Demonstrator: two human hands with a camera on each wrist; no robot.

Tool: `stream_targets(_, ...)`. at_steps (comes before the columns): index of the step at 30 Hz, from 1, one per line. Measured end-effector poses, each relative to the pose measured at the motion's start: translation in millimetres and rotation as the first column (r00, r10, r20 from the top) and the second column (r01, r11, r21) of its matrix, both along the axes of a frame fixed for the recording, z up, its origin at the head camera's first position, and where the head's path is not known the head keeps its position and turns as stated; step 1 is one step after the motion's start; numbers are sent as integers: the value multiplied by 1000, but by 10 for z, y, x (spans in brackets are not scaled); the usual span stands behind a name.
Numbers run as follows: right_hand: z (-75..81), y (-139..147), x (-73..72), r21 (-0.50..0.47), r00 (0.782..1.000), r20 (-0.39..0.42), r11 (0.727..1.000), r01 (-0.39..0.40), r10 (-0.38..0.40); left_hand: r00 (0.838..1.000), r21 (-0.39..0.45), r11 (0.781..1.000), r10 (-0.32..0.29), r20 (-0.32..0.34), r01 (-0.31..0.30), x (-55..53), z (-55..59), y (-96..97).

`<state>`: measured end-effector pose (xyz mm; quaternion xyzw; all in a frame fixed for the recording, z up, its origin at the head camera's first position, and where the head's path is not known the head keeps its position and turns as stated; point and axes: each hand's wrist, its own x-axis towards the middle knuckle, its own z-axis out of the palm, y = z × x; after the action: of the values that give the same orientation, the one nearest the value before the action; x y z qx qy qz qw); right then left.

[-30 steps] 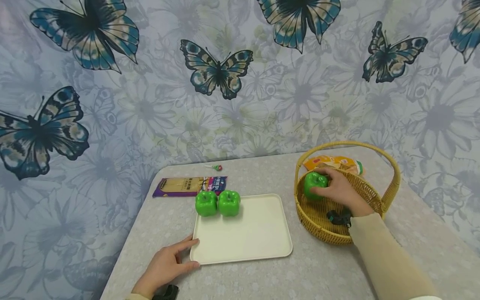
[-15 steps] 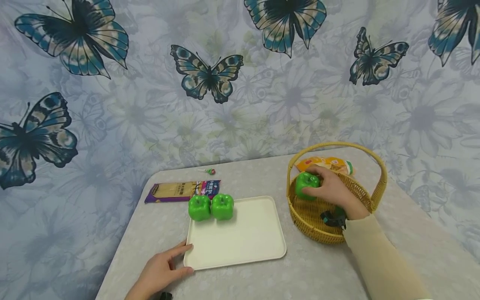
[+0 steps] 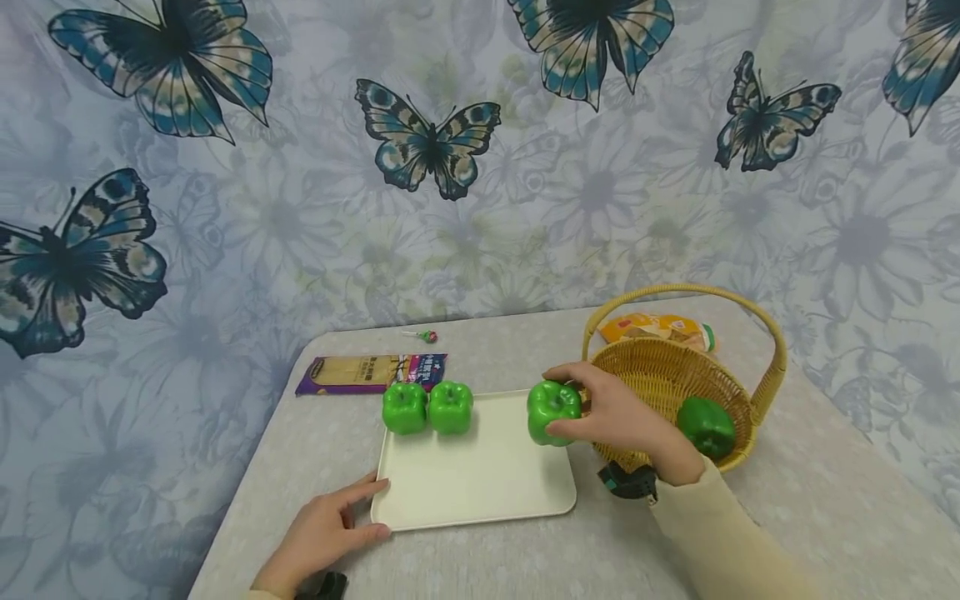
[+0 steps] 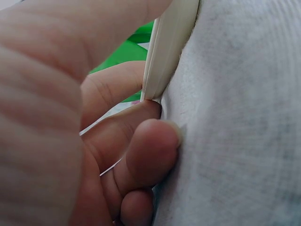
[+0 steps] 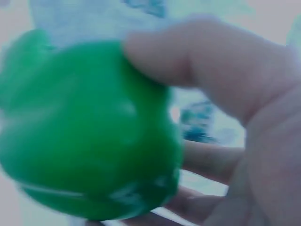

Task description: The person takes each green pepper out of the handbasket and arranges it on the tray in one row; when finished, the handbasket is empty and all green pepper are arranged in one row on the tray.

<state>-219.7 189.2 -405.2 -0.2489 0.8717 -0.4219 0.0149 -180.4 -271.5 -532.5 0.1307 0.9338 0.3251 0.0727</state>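
Observation:
My right hand (image 3: 615, 417) grips a green bell pepper (image 3: 552, 412) at the right back part of the cream tray (image 3: 480, 487). In the right wrist view, the thumb lies over the held pepper (image 5: 89, 132) and fingers are partly visible behind it. My left hand (image 3: 318, 529) rests at the tray's left front corner, its thumb and fingertips touching the rim. In the left wrist view, fingers meet the tray edge (image 4: 164, 56). Two more green bell peppers (image 3: 405, 408) sit side by side at the tray's back left. Another bell pepper (image 3: 706, 427) lies in the wicker basket (image 3: 645, 367).
The basket, with a tall arched handle, stands right of the tray. Behind it lies an orange bag (image 3: 660, 329). A purple and yellow flat packet (image 3: 367, 375) and a lollipop (image 3: 426, 336) lie at the back left. A butterfly-patterned wall covering (image 3: 495, 208) rises behind the table.
My right hand has carried the bell pepper left out of the basket to the tray's right side. The pepper left in the basket is now plainly visible. The left hand stays at the tray corner.

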Motion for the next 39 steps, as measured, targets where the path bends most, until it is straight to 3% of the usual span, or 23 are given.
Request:
stream_targets(4, -232, -315, -222, -14, 999, 42, 1000, 14, -13, 1000, 0, 1000, -8, 11, 8, -8, -2, 9)
stream_targets(9, -479, -628, -478, 68, 996, 39, 995, 74, -77, 1000, -9, 1000, -11, 3, 11, -25, -23, 39)
stream_targets(13, -599, -751, -596, 111, 995, 44, 990, 84, -89, 1000, -5, 1000, -12, 11, 12, -31, -21, 72)
stream_targets(22, -637, -885, -660, 98, 991, 106, 993, 67, -77, 1000, 1, 1000, -9, 23, 9, -21, 17, 54)
stream_targets(39, -633, -1019, -696, 96, 997, 52, 994, 50, -55, 1000, 10, 1000, 11, 19, -11, 1, 12, 27)
